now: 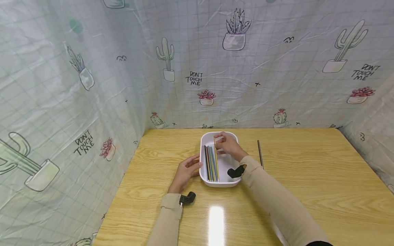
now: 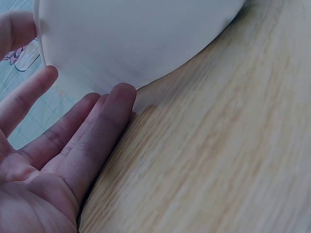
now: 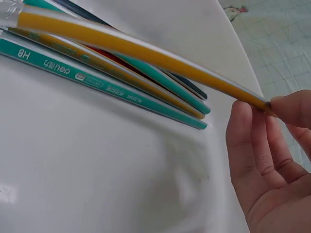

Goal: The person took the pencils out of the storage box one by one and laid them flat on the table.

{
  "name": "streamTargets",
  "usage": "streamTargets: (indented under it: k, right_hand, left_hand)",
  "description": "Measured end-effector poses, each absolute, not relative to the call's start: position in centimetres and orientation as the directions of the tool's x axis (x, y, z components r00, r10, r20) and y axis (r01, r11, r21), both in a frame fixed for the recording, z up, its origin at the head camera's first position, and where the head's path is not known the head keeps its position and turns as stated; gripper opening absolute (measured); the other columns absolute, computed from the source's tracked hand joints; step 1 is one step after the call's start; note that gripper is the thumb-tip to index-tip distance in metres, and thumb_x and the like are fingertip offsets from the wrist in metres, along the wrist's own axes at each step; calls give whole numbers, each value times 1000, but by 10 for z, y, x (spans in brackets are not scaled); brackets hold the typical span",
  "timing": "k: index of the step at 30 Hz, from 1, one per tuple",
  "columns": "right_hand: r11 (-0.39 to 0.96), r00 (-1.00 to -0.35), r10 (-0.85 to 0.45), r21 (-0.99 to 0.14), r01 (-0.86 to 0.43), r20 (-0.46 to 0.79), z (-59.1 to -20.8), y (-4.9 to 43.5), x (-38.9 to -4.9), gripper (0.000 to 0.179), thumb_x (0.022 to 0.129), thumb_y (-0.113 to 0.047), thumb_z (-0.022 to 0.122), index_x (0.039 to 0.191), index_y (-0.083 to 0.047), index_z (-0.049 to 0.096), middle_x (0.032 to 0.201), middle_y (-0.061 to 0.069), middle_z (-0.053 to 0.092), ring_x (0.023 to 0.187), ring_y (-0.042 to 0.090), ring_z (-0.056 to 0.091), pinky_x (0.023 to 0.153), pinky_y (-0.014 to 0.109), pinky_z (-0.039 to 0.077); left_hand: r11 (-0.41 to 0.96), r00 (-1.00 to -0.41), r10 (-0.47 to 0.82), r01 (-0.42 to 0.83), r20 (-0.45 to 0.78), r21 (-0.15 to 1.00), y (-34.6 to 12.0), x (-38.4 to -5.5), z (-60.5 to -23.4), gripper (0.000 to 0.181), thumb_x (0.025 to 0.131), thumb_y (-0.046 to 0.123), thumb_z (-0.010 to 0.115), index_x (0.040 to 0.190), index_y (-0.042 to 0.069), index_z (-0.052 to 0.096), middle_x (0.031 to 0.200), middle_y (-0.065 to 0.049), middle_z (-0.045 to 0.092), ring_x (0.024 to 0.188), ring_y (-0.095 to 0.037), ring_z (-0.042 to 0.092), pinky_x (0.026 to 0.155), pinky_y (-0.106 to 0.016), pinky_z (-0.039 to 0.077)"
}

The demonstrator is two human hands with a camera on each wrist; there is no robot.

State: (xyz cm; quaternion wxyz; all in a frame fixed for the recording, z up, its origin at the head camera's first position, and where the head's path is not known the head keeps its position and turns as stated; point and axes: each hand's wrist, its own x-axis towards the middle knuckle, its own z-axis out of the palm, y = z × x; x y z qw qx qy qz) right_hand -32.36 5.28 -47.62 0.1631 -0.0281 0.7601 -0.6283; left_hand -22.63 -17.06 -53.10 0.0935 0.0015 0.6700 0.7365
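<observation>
A white plastic tray (image 1: 229, 174) with rounded corners stands on the table, several pencils (image 1: 210, 164) lying lengthwise along its left side. In the right wrist view these are green, yellow, red and dark, and a green pencil (image 3: 73, 73) is printed "HB". My right hand (image 1: 227, 144) pinches one end of a yellow pencil (image 3: 146, 51) between thumb and fingertips, over the tray's far part. The held pencil slants above the others, its other end low near them. My left hand (image 1: 186, 171) rests its extended fingertips (image 2: 119, 97) against the tray's outer left wall.
A dark, thin stick (image 1: 260, 152) lies on the wooden table (image 1: 307, 171) right of the tray, partly behind my right forearm. A curtain (image 1: 197, 54) printed with cacti hangs along the table's back and sides.
</observation>
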Motion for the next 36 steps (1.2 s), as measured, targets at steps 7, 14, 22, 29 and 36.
streamTargets:
  k: [7, 14, 22, 29, 36]
  right_hand:
    - [173, -961, -236, -979, 105, -145, -469, 59, -323, 42, 97, 3, 60, 137, -4, 53, 104, 12, 59, 92, 21, 63, 85, 43, 67]
    - [147, -970, -206, -984, 97, -126, -463, 65, -324, 44, 99, 0, 61, 142, -5, 52, 108, 11, 59, 96, 23, 64, 84, 41, 67]
    - [121, -973, -206, -990, 78, -102, -453, 73, -324, 38, 101, -4, 59, 139, -8, 54, 108, 10, 59, 95, 22, 63, 82, 39, 66]
    - [104, -977, -192, -992, 72, -91, -442, 82, -322, 40, 101, -3, 57, 141, -7, 53, 108, 9, 58, 96, 22, 63, 79, 35, 66]
    - [123, -980, -169, -989, 81, -101, -436, 99, -324, 41, 102, -7, 58, 143, -11, 52, 111, 8, 57, 98, 22, 63, 80, 32, 65]
  left_hand:
    - [-80, -982, 143, -137, -124, 987, -171, -226, -530, 50, 96, 17, 73, 144, 14, 59, 140, -21, 60, 113, -22, 67, 93, -39, 64]
    - [-82, -983, 142, -133, -121, 988, -172, -224, -530, 50, 96, 16, 72, 145, 12, 58, 139, -22, 59, 110, -20, 67, 92, -38, 64]
    - [-89, -984, 140, -123, -109, 988, -172, -223, -528, 50, 96, 15, 72, 144, 12, 59, 138, -22, 60, 110, -20, 67, 92, -39, 64]
    - [-87, -985, 139, -115, -102, 990, -172, -223, -528, 49, 97, 14, 72, 144, 11, 59, 138, -23, 60, 110, -20, 67, 92, -39, 65]
    - [-89, -985, 138, -121, -108, 989, -170, -222, -528, 49, 97, 14, 72, 144, 10, 59, 138, -22, 60, 109, -19, 67, 91, -38, 65]
